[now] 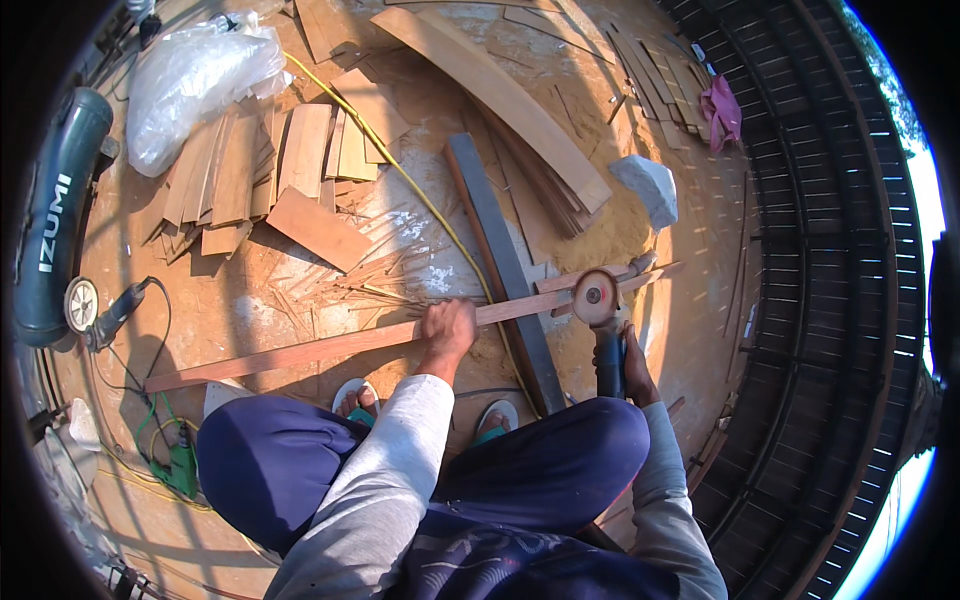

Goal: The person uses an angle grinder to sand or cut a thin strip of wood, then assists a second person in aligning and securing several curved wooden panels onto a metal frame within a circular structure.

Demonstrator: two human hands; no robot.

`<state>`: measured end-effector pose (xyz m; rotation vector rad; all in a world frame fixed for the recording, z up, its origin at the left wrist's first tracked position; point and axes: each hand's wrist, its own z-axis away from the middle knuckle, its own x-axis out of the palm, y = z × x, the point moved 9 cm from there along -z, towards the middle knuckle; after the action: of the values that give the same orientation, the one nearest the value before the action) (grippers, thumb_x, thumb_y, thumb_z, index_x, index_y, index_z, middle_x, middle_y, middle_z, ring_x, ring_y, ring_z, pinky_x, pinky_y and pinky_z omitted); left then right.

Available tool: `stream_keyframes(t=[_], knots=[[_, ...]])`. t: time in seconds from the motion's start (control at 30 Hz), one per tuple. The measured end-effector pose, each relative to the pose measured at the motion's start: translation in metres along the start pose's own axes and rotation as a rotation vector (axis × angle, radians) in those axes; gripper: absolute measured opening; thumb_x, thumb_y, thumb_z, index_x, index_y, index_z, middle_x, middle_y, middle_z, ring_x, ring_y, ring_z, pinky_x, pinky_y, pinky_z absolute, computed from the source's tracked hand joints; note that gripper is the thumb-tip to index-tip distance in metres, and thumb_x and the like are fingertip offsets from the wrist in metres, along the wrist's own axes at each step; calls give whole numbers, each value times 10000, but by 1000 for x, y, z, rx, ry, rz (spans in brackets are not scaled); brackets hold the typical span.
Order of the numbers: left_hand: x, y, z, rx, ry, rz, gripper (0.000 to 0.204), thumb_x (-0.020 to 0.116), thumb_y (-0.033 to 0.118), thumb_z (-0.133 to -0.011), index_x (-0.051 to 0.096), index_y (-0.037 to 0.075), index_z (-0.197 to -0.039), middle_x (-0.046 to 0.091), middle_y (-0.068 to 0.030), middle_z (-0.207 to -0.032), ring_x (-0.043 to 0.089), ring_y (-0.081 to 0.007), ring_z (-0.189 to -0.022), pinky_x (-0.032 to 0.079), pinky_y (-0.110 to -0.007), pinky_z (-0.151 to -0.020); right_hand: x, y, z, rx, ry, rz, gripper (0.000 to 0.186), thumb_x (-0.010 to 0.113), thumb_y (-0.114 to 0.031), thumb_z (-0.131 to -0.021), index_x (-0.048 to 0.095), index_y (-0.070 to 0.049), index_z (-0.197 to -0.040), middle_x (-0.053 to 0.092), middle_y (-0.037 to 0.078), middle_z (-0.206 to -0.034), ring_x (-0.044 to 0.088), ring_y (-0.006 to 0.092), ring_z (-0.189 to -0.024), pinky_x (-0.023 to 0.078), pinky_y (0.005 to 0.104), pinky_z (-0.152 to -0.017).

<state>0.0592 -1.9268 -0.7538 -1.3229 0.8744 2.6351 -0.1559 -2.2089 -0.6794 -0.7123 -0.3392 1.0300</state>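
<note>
My left hand (pixel 448 335) is closed on a long thin reddish wood strip (pixel 280 355), which slants across a dark grey beam (pixel 474 200). My right hand (pixel 632 370) is wrapped round the body of an angle grinder (pixel 609 350), held upright in the picture with its disc (pixel 595 292) over the strip's right part; I cannot tell whether the disc touches the wood. A shorter wood piece (pixel 555 283) lies beside the strip near the disc. My sandalled feet (pixel 360 398) show below the strip, between my bent knees.
Stacked plywood pieces (pixel 228 170) and a plastic sheet (pixel 190 90) lie upper left, curved boards (pixel 480 90) and a pale stone (pixel 648 190) upper right. A tank (pixel 62 220), power tools (pixel 115 320) and cables are at the left. A yellow hose (pixel 420 190) crosses the floor; dark slatted railing (pixel 820 300) curves along the right.
</note>
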Motion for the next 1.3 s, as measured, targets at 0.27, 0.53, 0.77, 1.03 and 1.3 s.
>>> stream_keyframes(t=[0.27, 0.53, 0.77, 1.03, 1.3], knots=[[-6, 3, 2, 27, 46, -24, 211, 637, 126, -845, 774, 80, -998, 749, -181, -992, 738, -330, -965, 571, -412, -866, -9, 20, 25, -304, -29, -725, 772, 436, -669, -1002, 506, 22, -1340, 643, 110, -1038, 656, 184, -838, 570, 320, -719], [2, 2, -5, -39, -28, -78, 291, 674, 214, -823, 761, 121, -1085, 737, -177, -1071, 697, -359, -1067, 539, -440, -936, -39, 98, 6, -298, -302, -1333, 806, 737, -498, -867, 404, 17, -1390, 553, 96, -1038, 604, 176, -898, 557, 308, -793], [-9, 9, -4, -27, 25, -146, 263, 698, 235, -800, 771, 107, -1017, 746, -193, -982, 721, -381, -950, 557, -450, -851, -53, 129, -37, -265, -270, -1426, 712, 700, -424, -896, 436, 41, -1365, 556, 95, -1027, 603, 172, -903, 567, 313, -803], [4, 11, -7, -42, 0, -180, 294, 698, 304, -821, 772, 110, -1029, 744, -208, -970, 725, -377, -952, 557, -456, -861, -71, 153, -37, -317, -357, -1379, 767, 663, -483, -931, 398, 54, -1411, 544, 138, -1132, 591, 213, -951, 543, 347, -853], [-18, 30, -15, 52, 154, -22, 178, 711, 187, -783, 746, 68, -909, 743, -197, -902, 737, -368, -867, 576, -459, -770, -102, 179, 16, 7, 173, -442, 400, 735, -322, -903, 611, -48, -1166, 675, 112, -898, 681, 239, -728, 590, 342, -636]])
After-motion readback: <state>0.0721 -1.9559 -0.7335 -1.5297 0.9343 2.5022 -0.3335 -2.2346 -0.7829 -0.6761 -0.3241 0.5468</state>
